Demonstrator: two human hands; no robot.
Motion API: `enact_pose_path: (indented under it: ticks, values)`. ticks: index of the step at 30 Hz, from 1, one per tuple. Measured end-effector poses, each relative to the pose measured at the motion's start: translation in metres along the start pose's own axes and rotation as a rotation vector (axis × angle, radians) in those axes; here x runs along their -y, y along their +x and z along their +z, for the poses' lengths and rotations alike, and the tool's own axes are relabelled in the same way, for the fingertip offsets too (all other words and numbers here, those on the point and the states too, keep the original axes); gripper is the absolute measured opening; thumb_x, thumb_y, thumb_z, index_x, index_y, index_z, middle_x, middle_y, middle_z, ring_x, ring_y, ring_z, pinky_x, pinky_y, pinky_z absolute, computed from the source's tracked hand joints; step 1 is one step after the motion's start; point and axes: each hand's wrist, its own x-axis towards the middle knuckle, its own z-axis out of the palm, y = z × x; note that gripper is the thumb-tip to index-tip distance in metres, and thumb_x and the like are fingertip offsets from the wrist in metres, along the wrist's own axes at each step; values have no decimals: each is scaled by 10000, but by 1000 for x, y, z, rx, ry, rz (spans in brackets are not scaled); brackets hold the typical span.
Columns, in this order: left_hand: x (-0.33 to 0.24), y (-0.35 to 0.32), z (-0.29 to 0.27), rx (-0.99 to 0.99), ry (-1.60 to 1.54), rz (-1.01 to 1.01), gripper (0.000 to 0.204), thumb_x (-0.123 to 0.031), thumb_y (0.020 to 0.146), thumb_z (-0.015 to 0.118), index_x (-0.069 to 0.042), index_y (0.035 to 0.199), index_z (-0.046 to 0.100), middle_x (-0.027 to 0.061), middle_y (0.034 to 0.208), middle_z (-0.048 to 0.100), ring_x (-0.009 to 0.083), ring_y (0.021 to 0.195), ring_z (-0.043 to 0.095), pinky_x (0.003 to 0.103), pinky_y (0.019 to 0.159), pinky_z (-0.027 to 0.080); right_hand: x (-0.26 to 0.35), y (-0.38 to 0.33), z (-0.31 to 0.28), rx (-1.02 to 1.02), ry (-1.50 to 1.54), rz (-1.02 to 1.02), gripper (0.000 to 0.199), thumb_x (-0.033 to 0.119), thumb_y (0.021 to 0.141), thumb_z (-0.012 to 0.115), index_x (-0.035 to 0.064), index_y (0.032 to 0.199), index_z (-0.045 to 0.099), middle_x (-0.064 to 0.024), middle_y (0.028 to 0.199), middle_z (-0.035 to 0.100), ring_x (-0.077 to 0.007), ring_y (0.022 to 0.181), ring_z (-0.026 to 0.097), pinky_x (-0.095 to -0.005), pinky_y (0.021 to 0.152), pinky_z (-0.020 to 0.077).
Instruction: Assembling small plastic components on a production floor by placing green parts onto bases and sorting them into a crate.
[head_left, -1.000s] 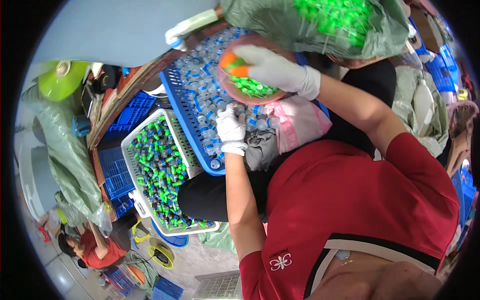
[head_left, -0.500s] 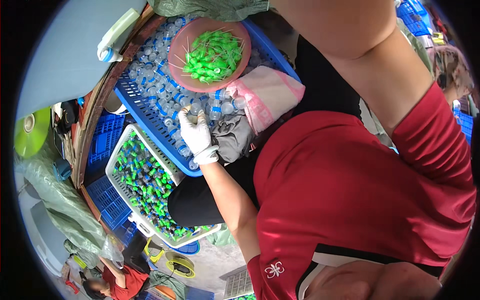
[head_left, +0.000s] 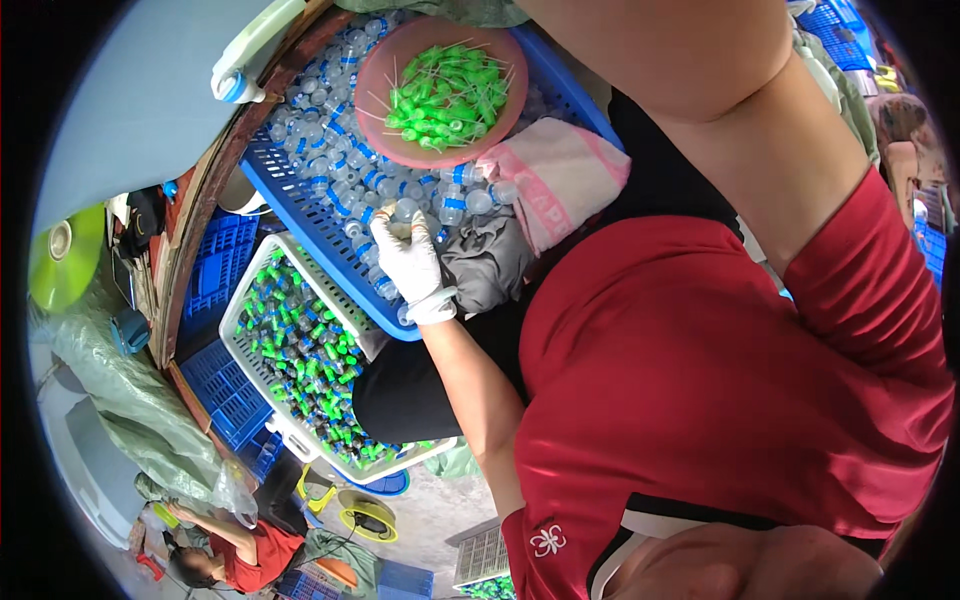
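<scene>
Over blue crate [head_left: 300, 215]: gloved left hand [head_left: 410, 262] pinched on one small clear bottle [head_left: 405, 210]. Right hand out of view, state untellable. Likely picking step; green caps [head_left: 445, 95] in pink bowl [head_left: 375, 75] close by.

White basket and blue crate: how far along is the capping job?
Done: the white basket is nearly filled with green-capped bottles. In hand: the gloved left hand pinches one clear bottle in the blue crate. Left: many uncapped bottles cover the crate, and the pink bowl is heaped with green caps. The right hand is out of view.
</scene>
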Motion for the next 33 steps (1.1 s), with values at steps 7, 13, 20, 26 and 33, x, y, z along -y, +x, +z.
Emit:
enact_pose_path:
  ticks: [7, 13, 20, 26, 33]
  values:
    - [-8, -1, -3, 12, -232, -80, 392, -15, 892, 656, -23, 1265, 539, 33, 928, 624, 120, 817, 571, 272, 812, 486, 93, -43, -89, -182, 516, -292, 277, 96, 920, 618, 0, 1179, 602, -56, 1044, 646, -108, 954, 606, -262, 823, 484]
    - [-34, 0, -1, -19, -571, -161, 372, 30, 880, 678, -74, 1195, 508, 45, 1058, 602, 124, 958, 564, 278, 840, 482, 218, -49, -183, -179, 1002, -728, 280, 89, 919, 621, 5, 1186, 600, -55, 1039, 643, -102, 945, 607, -256, 817, 483]
    - [-72, 17, 3, -65, -787, -33, 530, 4, 915, 637, -75, 1381, 398, 121, 1191, 575, 207, 951, 618, 312, 786, 515, 259, 4, -137, -232, 894, -887, 258, 120, 908, 621, 27, 1147, 597, -124, 1007, 639, -222, 927, 623, -320, 806, 496]
    - [-87, 73, 7, -116, -585, -1, 494, -34, 961, 572, -77, 1424, 407, 76, 1280, 527, 172, 1017, 580, 306, 857, 510, 233, 16, -97, -533, 536, -868, 239, 101, 862, 603, 51, 1094, 581, -169, 974, 650, -382, 856, 649, -425, 749, 531]
    - [-103, 129, 14, -70, -565, 140, 474, 57, 941, 501, -50, 1400, 453, 60, 1276, 546, 140, 1124, 525, 297, 957, 437, 255, 30, -120, -712, 598, -937, 287, 43, 832, 655, 79, 1111, 604, -143, 890, 657, -335, 787, 667, -378, 673, 536]
